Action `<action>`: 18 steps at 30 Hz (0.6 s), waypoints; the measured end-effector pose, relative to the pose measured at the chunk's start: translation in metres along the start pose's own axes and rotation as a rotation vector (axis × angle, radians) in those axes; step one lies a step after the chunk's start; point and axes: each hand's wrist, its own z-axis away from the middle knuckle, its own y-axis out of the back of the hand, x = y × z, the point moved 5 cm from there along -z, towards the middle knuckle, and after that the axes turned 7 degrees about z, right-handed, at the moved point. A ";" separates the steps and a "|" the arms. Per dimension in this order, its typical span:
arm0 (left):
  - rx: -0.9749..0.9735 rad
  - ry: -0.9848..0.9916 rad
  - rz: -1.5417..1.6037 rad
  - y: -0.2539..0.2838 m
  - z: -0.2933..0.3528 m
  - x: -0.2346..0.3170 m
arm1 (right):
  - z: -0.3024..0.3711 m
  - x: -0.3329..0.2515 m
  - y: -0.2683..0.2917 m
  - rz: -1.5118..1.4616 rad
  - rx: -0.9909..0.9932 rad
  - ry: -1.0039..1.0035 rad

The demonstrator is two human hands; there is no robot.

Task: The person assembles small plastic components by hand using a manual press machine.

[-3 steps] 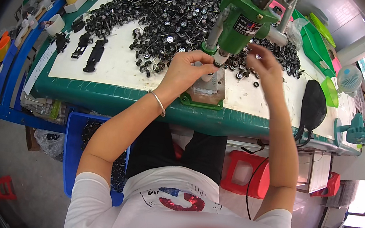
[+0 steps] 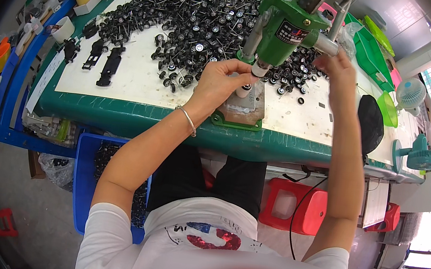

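Observation:
A green bench press (image 2: 286,29) stands at the table edge, its metal ram (image 2: 260,67) pointing down over a steel base plate (image 2: 243,111). My left hand (image 2: 217,85) is pinched just under the ram, thumb and forefinger closed; whatever sits between the fingertips is too small and covered to make out. Below them a short white post with a dark top (image 2: 243,90) rises from the plate. My right hand (image 2: 338,77), blurred, is raised beside the press's lever hub (image 2: 325,44), its fingers loosely bent and apart. I see nothing in it.
A large heap of small black wheels on axles (image 2: 203,18) spreads behind the press. Black toy-car chassis (image 2: 110,66) lie at left. Green trays (image 2: 370,54), a black pouch (image 2: 370,125) and a small teal fan (image 2: 422,153) are at right. A blue bin (image 2: 83,188) sits below left.
My right hand has moved right and up, from beside the ram to the lever hub. My left hand stays pinched under the ram.

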 end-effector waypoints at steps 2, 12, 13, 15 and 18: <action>-0.005 -0.015 0.001 0.002 -0.004 -0.001 | -0.021 -0.035 0.008 -0.058 0.065 -0.011; -0.055 -0.036 0.060 -0.003 -0.006 0.002 | -0.126 -0.130 -0.013 -0.557 0.045 0.032; -0.054 -0.033 0.060 -0.003 -0.006 0.002 | -0.127 -0.128 -0.012 -0.554 0.074 0.112; -0.046 -0.043 0.011 0.000 -0.003 0.003 | -0.115 -0.134 -0.009 -0.502 0.157 0.154; -0.040 -0.042 -0.043 0.003 -0.002 0.004 | -0.075 -0.163 0.003 -0.423 0.316 0.233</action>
